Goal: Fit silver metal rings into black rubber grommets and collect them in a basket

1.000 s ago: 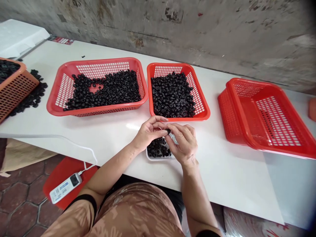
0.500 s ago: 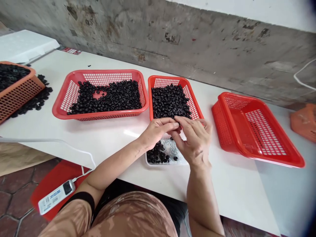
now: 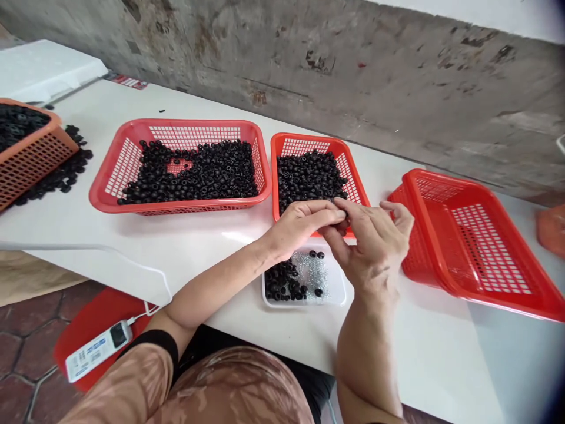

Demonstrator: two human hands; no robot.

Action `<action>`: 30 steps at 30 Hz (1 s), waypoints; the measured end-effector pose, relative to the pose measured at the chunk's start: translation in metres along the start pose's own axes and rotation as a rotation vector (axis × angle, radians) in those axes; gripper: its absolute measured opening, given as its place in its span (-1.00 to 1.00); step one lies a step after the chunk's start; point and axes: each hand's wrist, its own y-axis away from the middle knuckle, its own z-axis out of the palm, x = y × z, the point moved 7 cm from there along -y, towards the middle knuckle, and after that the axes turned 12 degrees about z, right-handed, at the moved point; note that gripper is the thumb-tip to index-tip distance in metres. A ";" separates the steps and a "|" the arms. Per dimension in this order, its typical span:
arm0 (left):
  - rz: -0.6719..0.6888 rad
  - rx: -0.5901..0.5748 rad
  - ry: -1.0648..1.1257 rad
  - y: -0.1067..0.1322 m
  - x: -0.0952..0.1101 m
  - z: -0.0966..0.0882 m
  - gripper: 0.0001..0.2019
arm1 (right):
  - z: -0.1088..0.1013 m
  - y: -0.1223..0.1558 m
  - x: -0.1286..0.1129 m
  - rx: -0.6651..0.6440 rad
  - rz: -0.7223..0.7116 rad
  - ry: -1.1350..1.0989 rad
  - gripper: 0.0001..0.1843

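My left hand (image 3: 304, 224) and my right hand (image 3: 373, 244) meet fingertip to fingertip over the near end of a small red basket (image 3: 355, 182). Between their pinched fingers is a small black part (image 3: 346, 217), mostly covered, perhaps a ring. The basket holds many black ring-shaped parts (image 3: 309, 175). Just below my hands, a shallow white tray (image 3: 339, 291) has black rings (image 3: 282, 281) heaped at its left and tiny silvery beads (image 3: 314, 270) in its middle, with a few rings lying apart.
A wider red basket (image 3: 103, 197) of black rings stands left. Further left, an orange basket (image 3: 35, 165) of black pieces has some spilled beside it. A bare-bottomed red basket (image 3: 435, 247) stands right. A white cable (image 3: 132, 264) leads to a power bank (image 3: 99, 351) on a red stool.
Both hands have shifted slightly to the right, still pinched together, and my right hand's outer fingers have spread. More of the tray and its silvery beads shows. The view has moved a little.
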 end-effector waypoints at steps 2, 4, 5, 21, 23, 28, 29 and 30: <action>-0.024 -0.028 0.010 -0.001 -0.001 0.000 -0.68 | -0.001 0.000 0.001 0.012 0.000 0.013 -0.68; -0.051 -0.078 -0.007 -0.002 0.000 0.000 -0.65 | -0.002 0.000 0.004 0.024 0.012 0.023 -0.70; -0.060 -0.103 -0.020 -0.002 0.000 -0.001 -0.64 | -0.002 0.000 0.005 0.026 0.017 0.023 -0.70; 0.050 -0.038 -0.099 -0.004 0.004 -0.006 -0.64 | 0.007 0.001 0.015 -0.006 0.038 -0.120 -0.71; 0.047 -0.029 -0.131 -0.004 0.003 -0.008 -0.65 | 0.010 0.002 0.016 -0.030 0.048 -0.156 -0.70; 0.049 -0.018 -0.151 -0.003 0.004 -0.008 -0.65 | 0.018 0.005 0.020 -0.037 0.055 -0.206 -0.67; 0.048 -0.027 -0.130 -0.002 0.004 -0.007 -0.65 | 0.019 0.006 0.021 -0.030 0.054 -0.206 -0.67; 0.045 -0.039 -0.113 -0.002 0.004 -0.005 -0.65 | 0.019 0.007 0.021 -0.020 0.054 -0.204 -0.67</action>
